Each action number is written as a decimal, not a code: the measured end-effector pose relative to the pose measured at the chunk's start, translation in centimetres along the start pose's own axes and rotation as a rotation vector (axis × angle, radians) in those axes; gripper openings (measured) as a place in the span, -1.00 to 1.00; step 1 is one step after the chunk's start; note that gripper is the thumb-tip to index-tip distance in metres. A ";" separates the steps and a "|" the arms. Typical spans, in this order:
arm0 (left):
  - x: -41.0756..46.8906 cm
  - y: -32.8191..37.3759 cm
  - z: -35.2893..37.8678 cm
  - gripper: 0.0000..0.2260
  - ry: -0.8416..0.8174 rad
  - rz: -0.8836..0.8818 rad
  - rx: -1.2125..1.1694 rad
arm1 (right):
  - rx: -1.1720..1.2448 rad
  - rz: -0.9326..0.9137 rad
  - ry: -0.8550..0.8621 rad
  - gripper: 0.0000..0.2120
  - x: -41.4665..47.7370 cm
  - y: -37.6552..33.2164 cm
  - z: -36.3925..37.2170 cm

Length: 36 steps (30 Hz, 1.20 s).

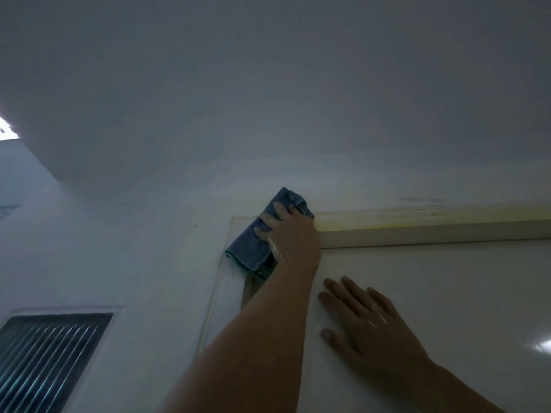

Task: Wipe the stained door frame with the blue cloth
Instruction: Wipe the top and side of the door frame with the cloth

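Observation:
The white door frame (417,225) runs along the top of a door, with yellowish stains on its upper strip. My left hand (290,236) reaches up to the frame's top left corner and presses a folded blue cloth (253,245) against it. The cloth hangs down over the corner and part of the side post. My right hand (366,320) lies flat on the white door panel (462,293) below the frame, fingers spread, holding nothing.
A white wall (134,248) lies left of the frame, with a louvred vent (44,362) at the lower left. The ceiling (268,84) is close above the frame. A grey smudge (420,200) marks the wall above the frame's top.

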<state>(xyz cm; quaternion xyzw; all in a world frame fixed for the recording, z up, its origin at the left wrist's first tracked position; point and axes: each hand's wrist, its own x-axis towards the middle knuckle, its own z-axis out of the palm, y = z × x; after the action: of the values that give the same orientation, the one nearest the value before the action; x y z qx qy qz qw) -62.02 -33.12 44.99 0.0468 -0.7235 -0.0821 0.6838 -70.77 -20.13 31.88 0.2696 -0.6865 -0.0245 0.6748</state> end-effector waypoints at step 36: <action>1.5 -0.1 1.5 -0.61 0.087 0.599 0.088 | -0.057 0.083 0.013 -0.37 0.5 -0.1 0.5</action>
<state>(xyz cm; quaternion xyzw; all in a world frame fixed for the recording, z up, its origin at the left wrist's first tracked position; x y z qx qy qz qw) -63.57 -33.42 46.37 -0.1354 -0.6780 0.1565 0.7053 -71.15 -20.53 32.26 0.2219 -0.6916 -0.0141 0.6872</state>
